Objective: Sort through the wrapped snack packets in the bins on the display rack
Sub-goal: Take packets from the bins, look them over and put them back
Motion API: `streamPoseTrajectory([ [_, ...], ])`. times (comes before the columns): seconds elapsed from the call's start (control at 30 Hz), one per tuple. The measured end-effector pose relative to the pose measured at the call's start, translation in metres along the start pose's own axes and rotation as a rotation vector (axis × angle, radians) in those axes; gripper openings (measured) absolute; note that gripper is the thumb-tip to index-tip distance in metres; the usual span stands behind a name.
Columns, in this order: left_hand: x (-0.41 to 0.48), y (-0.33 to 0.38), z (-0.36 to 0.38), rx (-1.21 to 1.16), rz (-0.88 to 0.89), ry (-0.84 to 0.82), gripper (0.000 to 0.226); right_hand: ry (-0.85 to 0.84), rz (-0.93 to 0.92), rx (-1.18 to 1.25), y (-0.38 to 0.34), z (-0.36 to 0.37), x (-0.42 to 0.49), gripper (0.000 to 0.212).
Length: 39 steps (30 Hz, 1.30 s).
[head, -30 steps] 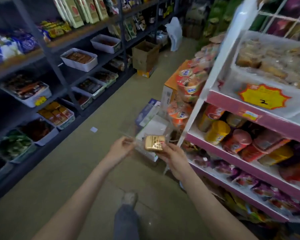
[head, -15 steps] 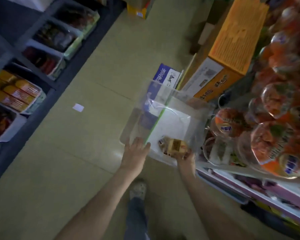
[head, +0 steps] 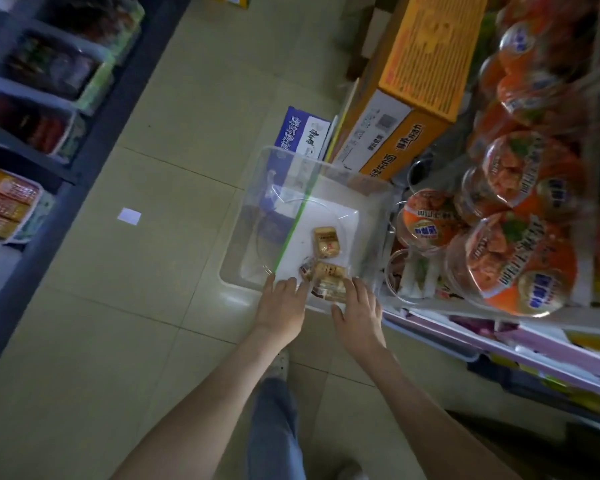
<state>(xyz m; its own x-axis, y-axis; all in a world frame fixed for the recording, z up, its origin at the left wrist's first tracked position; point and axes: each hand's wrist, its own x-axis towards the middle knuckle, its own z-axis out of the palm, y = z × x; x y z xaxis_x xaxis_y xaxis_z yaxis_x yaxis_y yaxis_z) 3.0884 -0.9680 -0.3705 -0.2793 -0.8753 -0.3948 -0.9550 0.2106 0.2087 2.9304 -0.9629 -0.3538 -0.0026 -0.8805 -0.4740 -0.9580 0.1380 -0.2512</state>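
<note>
A clear plastic bin (head: 371, 202) stands on the floor beside the display rack. Inside it lie wrapped snack packets: one golden packet (head: 326, 240) further in, and two more packets (head: 328, 279) against the near wall. My left hand (head: 280, 308) rests at the bin's near rim with its fingers spread and holds nothing. My right hand (head: 358, 311) sits at the rim right beside the near packets, fingers relaxed, also holding nothing.
Stacked instant noodle bowls (head: 520, 261) fill the rack shelf on the right. An orange carton (head: 416, 74) and a blue-white box (head: 303, 133) stand behind the bin. Dark shelving with trays of packets (head: 11, 202) lines the left. Tiled floor lies between.
The view tipped down from the aisle to the bin. My right hand carried the golden packet down and let it go in the bin; both hands now sit at the rim.
</note>
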Motion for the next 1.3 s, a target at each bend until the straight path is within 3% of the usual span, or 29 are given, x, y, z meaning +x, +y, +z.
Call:
streamPoseTrajectory([
  [0.2,-0.039,0.040,-0.042,-0.124,0.005,0.182,0.057,0.125,-0.081,0.127,-0.005,-0.044,-0.040,0.054],
  [0.37,-0.090,0.099,-0.095,-0.260,0.090,0.416,0.033,0.288,-0.233,0.245,0.007,-0.098,-0.104,0.052],
  [0.47,-0.128,0.153,-0.129,-0.305,0.104,0.488,0.042,0.440,-0.370,0.314,0.034,-0.134,-0.155,0.045],
  [0.73,-0.208,0.324,-0.210,-0.301,0.286,0.751,0.037,0.841,-0.573,0.342,0.132,-0.246,-0.278,0.030],
  [1.0,-0.205,0.417,-0.302,-0.237,0.370,0.981,0.037,1.070,-0.625,0.311,0.174,-0.361,-0.302,0.030],
  [1.2,-0.147,0.435,-0.350,-0.081,0.438,1.061,0.031,1.096,-0.624,0.322,0.201,-0.439,-0.268,0.033],
  [1.3,-0.120,0.436,-0.364,0.030,0.393,1.047,0.023,0.976,-0.532,0.219,0.214,-0.475,-0.239,0.028],
])
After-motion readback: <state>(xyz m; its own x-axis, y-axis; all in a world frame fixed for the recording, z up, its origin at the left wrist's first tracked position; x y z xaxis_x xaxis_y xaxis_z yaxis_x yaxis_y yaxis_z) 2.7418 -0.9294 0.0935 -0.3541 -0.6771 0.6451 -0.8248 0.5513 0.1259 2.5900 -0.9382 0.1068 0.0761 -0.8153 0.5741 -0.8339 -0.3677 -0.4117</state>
